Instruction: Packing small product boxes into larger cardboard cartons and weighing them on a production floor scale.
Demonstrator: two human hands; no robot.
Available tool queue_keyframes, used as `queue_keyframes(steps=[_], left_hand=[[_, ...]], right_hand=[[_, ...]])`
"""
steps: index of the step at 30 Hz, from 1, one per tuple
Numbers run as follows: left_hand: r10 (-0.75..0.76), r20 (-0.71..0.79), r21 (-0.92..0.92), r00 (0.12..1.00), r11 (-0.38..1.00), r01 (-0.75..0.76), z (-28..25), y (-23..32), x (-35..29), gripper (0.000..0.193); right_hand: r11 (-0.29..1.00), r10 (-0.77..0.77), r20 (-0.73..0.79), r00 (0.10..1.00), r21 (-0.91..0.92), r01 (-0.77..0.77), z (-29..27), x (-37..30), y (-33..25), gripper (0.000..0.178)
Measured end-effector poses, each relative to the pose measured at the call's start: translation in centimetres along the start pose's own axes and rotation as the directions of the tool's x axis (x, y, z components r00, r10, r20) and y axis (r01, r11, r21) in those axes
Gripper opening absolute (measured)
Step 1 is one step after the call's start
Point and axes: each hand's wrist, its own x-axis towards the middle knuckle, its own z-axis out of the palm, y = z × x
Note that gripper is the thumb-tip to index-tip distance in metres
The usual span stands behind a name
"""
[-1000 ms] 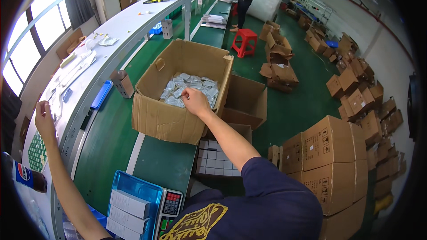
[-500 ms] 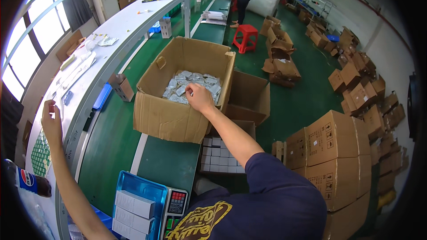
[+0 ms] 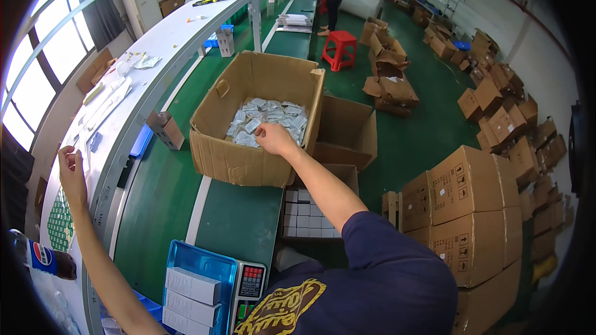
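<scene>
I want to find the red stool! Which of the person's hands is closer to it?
The right hand. It reaches into the big open cardboard box, and the red stool stands on the floor beyond that box. The left hand is far off at the white shelf.

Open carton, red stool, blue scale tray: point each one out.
open carton (image 3: 239,162), head view, on its front wall.
red stool (image 3: 341,38), head view, on its seat.
blue scale tray (image 3: 197,259), head view, on its bare far rim.
</scene>
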Motion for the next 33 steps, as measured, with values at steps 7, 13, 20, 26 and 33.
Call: queue_keyframes(steps=[7, 13, 20, 26, 33], left_hand=[[0.04, -0.017, 0.024, 0.999, 0.999, -0.039, -0.2, -0.3, -0.2, 0.022], [0.071, -0.02, 0.053, 0.997, 0.996, -0.07, 0.0, 0.9, -0.4, 0.019], [0.08, -0.003, 0.082, 0.997, 0.994, -0.079, 0.0, 0.1, -0.2, 0.02], [0.046, 0.019, 0.074, 0.999, 0.996, -0.048, 0.1, 0.2, -0.3, 0.02], [0.063, 0.014, 0.064, 0.998, 0.996, -0.064, 0.0, 0.1, -0.3, 0.02]], right_hand=[[1.0, -0.001, -0.007, 1.0, 0.024, 0.002, -0.4, -0.3, -0.8, 0.023], [1.0, -0.011, -0.018, 1.0, 0.016, 0.012, -0.2, 0.1, -0.2, 0.023], [1.0, 0.0, 0.022, 1.0, 0.017, 0.0, 0.1, 0.5, 0.2, 0.024], [1.0, 0.004, 0.018, 1.0, 0.009, -0.004, 0.1, 0.6, 0.4, 0.027], [1.0, -0.005, 0.039, 0.999, 0.004, 0.005, 0.4, 1.0, 0.7, 0.026]])
